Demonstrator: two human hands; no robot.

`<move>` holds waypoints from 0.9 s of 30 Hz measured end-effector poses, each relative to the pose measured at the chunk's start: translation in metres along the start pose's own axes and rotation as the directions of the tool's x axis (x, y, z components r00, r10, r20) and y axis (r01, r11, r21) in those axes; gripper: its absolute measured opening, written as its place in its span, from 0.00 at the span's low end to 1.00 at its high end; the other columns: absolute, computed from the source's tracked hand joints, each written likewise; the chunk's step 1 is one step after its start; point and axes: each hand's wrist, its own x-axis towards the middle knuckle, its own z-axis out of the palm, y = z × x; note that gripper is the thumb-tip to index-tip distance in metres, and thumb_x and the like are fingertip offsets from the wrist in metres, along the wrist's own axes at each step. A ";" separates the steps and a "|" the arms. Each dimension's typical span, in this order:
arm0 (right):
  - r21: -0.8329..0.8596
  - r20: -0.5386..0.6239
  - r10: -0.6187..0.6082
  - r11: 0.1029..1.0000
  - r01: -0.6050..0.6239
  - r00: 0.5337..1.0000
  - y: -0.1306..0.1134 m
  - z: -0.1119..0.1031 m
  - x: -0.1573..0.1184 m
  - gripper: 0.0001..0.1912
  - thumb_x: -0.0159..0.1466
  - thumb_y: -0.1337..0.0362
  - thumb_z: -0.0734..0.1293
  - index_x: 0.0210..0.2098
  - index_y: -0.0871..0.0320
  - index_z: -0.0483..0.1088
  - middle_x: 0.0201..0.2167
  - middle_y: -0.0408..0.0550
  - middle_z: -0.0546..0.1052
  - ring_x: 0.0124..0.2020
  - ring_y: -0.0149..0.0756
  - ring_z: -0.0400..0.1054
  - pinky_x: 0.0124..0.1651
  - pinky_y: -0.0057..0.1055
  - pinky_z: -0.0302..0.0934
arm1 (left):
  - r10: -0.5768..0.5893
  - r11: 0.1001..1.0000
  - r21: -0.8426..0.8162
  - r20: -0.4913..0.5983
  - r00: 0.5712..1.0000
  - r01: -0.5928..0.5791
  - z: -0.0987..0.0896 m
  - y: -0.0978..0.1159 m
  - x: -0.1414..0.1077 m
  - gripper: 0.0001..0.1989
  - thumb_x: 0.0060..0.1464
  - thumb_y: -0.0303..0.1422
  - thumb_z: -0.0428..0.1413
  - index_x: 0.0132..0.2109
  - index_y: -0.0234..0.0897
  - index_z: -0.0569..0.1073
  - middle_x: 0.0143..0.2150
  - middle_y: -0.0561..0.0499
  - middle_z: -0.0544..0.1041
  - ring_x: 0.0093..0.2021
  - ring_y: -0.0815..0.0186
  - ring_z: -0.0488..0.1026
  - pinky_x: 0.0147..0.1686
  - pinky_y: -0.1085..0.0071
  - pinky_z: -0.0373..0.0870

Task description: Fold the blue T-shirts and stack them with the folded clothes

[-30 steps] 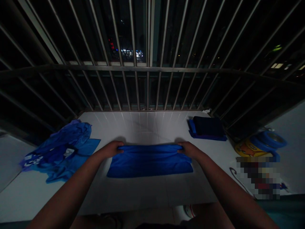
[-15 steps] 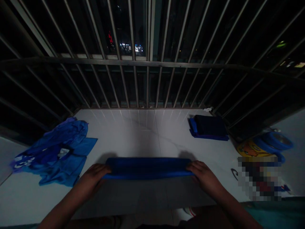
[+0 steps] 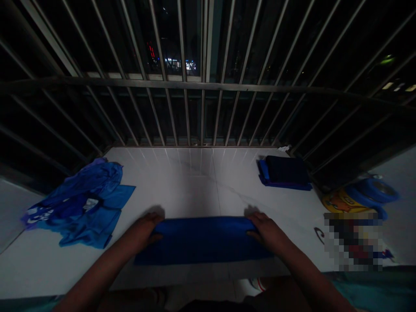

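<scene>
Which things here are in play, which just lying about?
In play: blue cloth, left hand, right hand.

Lying about: crumpled blue clothes, folded navy cloth stack, yellow cartoon-printed item, blue ring-shaped items.

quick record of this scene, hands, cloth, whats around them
left hand: on the left end of the folded blue towel
right hand: on the towel's right end
surface: white tiled ledge
left side: crumpled blue cloth
right side: folded navy cloth
behind: metal window bars
</scene>
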 end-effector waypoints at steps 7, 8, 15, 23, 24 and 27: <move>0.139 -0.011 -0.093 0.986 0.094 0.996 -0.005 -0.042 0.004 0.12 0.76 0.56 0.67 0.48 0.53 0.82 0.48 0.54 0.82 0.50 0.49 0.79 0.57 0.42 0.73 | 0.059 0.992 -0.122 0.107 0.992 -0.046 -0.041 0.019 0.011 0.13 0.61 0.45 0.62 0.45 0.41 0.82 0.49 0.43 0.86 0.50 0.50 0.82 0.54 0.58 0.75; 0.118 -0.080 -0.103 0.987 0.112 0.991 -0.004 -0.050 0.002 0.14 0.77 0.54 0.67 0.50 0.53 0.82 0.48 0.55 0.82 0.50 0.49 0.78 0.57 0.43 0.73 | 0.079 0.991 -0.115 0.055 0.995 -0.073 -0.051 0.025 0.009 0.14 0.65 0.46 0.60 0.45 0.42 0.82 0.48 0.43 0.85 0.49 0.52 0.82 0.53 0.59 0.75; -0.168 -0.363 -0.138 0.982 0.081 0.922 0.025 -0.040 -0.027 0.17 0.76 0.62 0.64 0.57 0.50 0.82 0.58 0.58 0.83 0.60 0.55 0.76 0.62 0.52 0.71 | 0.249 0.958 0.213 -0.281 0.927 -0.192 -0.033 0.018 -0.019 0.18 0.73 0.32 0.51 0.59 0.45 0.83 0.60 0.42 0.86 0.61 0.48 0.81 0.70 0.45 0.68; -0.071 -0.299 -0.056 0.997 0.036 0.953 0.036 0.042 -0.069 0.27 0.68 0.68 0.63 0.63 0.49 0.80 0.68 0.55 0.78 0.66 0.53 0.75 0.66 0.53 0.73 | 0.157 0.972 0.215 -0.294 0.943 -0.095 0.071 -0.010 -0.050 0.24 0.72 0.36 0.51 0.68 0.42 0.79 0.70 0.40 0.80 0.67 0.48 0.80 0.67 0.47 0.78; -0.047 -0.320 -0.035 0.999 0.021 0.947 0.034 0.043 -0.070 0.27 0.68 0.67 0.63 0.64 0.49 0.79 0.69 0.55 0.77 0.67 0.53 0.74 0.67 0.54 0.72 | 0.141 0.980 0.178 -0.315 0.939 -0.087 0.070 -0.009 -0.051 0.24 0.73 0.38 0.51 0.69 0.42 0.79 0.70 0.41 0.80 0.68 0.49 0.79 0.68 0.48 0.78; 0.004 -0.377 0.011 1.000 -0.011 0.926 0.027 0.040 -0.061 0.25 0.74 0.63 0.62 0.67 0.52 0.75 0.69 0.57 0.77 0.69 0.53 0.73 0.70 0.55 0.70 | 0.081 0.995 0.078 -0.365 0.928 -0.057 0.058 -0.007 -0.047 0.24 0.75 0.41 0.49 0.69 0.42 0.78 0.69 0.42 0.81 0.67 0.51 0.80 0.68 0.50 0.78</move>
